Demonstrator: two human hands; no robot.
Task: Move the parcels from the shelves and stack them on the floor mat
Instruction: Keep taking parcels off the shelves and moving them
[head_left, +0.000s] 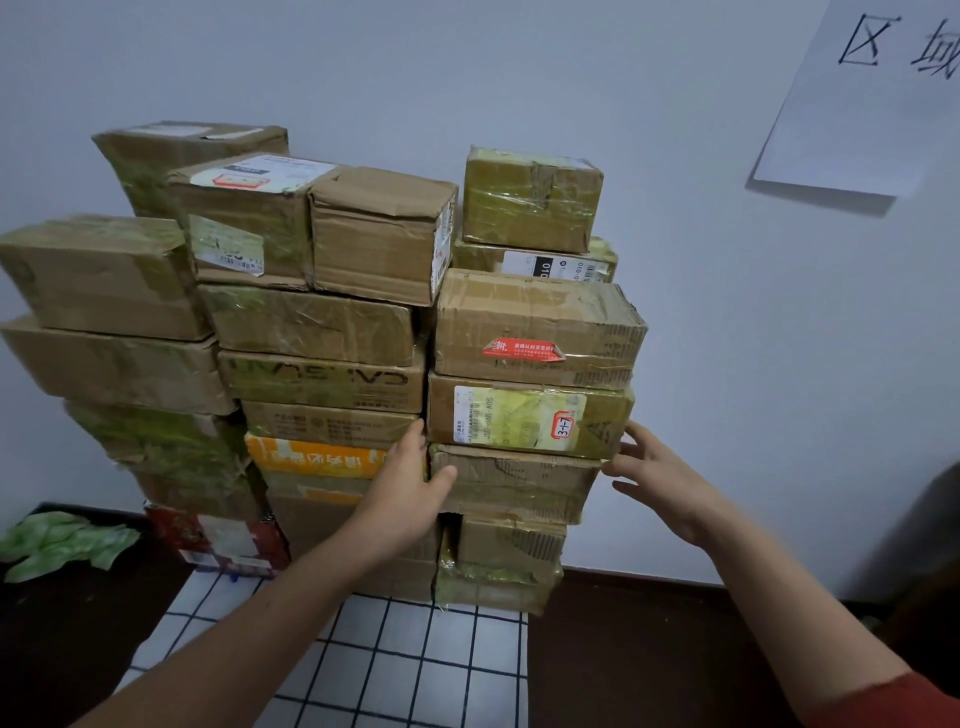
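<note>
Left hand open, flat against left end of a mid-stack parcel, right hand open, fingers spread just beside its right end; stack stands on checked mat against wall.

Parcels: brown cardboard, most wrapped in glossy yellow-green tape. Orange parcel, centre of frame, pale lettering. Red box, lower left, white label. Red sticker right of centre. Floor mat: white, dark grid lines. Floor dark brown. Wall pale blue-grey. Paper sheet, upper right: white, black characters. Crumpled scrap, lower left: green. Sleeve, lower right: rust red.
</note>
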